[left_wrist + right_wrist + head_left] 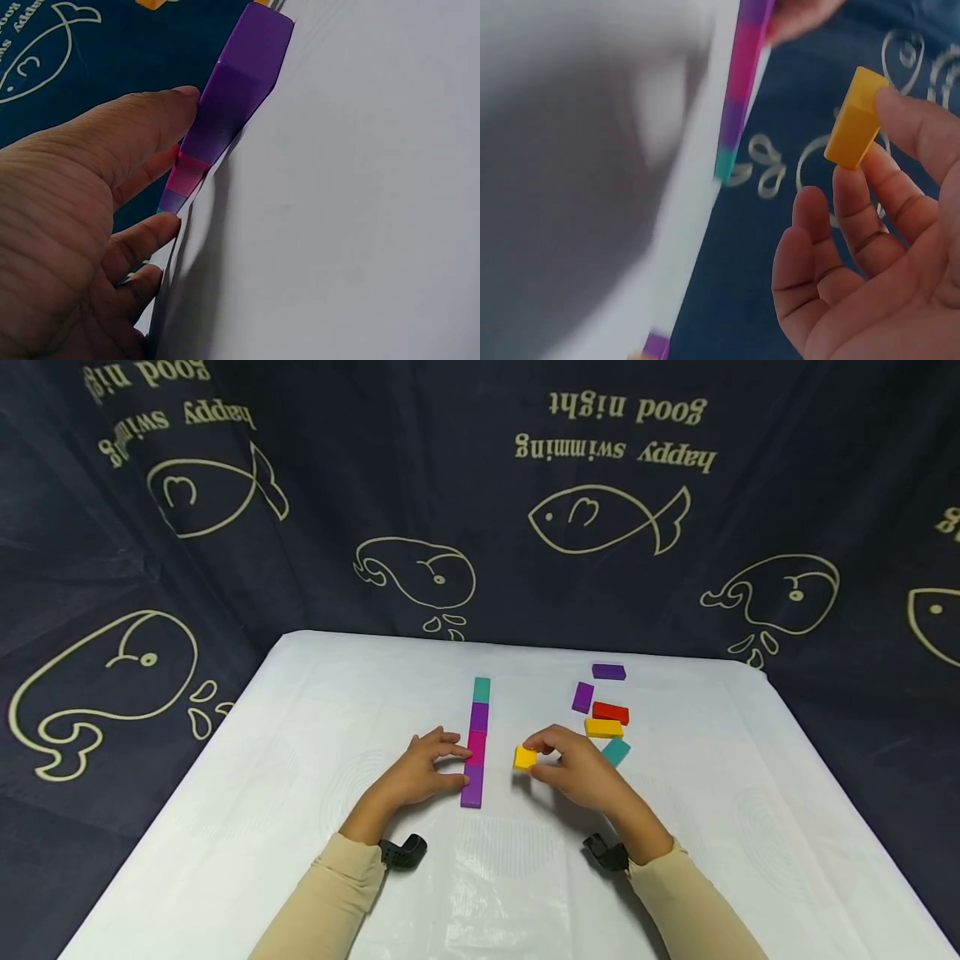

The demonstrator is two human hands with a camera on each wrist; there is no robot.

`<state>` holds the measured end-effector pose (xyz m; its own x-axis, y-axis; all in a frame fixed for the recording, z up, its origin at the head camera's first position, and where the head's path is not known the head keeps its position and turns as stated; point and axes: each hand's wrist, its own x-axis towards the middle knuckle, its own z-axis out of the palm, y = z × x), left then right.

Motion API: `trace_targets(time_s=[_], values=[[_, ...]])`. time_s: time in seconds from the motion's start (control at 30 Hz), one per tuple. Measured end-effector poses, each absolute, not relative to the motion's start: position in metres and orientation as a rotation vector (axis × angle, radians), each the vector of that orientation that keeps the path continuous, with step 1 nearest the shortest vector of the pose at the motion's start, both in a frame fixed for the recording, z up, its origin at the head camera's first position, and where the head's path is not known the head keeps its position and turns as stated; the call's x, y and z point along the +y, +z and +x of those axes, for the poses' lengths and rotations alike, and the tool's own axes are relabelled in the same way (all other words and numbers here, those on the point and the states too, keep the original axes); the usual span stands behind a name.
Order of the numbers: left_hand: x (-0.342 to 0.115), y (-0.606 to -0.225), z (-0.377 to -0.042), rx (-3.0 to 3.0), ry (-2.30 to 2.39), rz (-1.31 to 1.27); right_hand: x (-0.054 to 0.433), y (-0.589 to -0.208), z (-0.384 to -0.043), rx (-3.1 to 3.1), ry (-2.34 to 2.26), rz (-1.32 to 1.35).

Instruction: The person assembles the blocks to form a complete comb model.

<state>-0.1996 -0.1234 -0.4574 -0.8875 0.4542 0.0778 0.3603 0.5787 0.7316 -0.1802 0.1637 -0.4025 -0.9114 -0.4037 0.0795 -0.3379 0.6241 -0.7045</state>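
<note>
A straight row of blocks lies on the table: a teal block (pixel 482 690) at the far end, then a purple block (pixel 478 717), a pink block (pixel 476 747) and a nearer purple block (pixel 472 787). Along the row's left side rests my left hand (pixel 426 768), thumb at the nearer purple block and a fingertip at the pink one, fingers loosely extended. My right hand (pixel 581 768) pinches a yellow block (pixel 856 120) between thumb and fingertips, a short way right of the row. In the right wrist view, this block is held tilted.
Several loose blocks lie to the right: a purple block (pixel 608 672) farthest back, another purple one (pixel 582 697), a red block (pixel 611 712), a yellow block (pixel 603 728) and a teal block (pixel 616 752) partly behind my right hand. Dark printed cloth (pixel 450 460) hangs behind the white table (pixel 337 693).
</note>
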Motion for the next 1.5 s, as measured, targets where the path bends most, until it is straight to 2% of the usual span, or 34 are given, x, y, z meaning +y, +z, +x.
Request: trace_targets(time_s=[0.57, 0.9, 1.5], values=[[-0.123, -0.455, -0.199, 2.704, 1.195, 0.716, 0.112, -0.412, -0.155, 2.594, -1.092, -0.882], [-0.124, -0.456, -0.199, 2.707, 1.193, 0.73, 0.098, -0.423, -0.148, 2.634, -0.936, -1.007], [-0.124, -0.456, -0.199, 2.695, 1.183, 0.705, 0.094, -0.432, -0.145, 2.727, -0.751, -1.041]])
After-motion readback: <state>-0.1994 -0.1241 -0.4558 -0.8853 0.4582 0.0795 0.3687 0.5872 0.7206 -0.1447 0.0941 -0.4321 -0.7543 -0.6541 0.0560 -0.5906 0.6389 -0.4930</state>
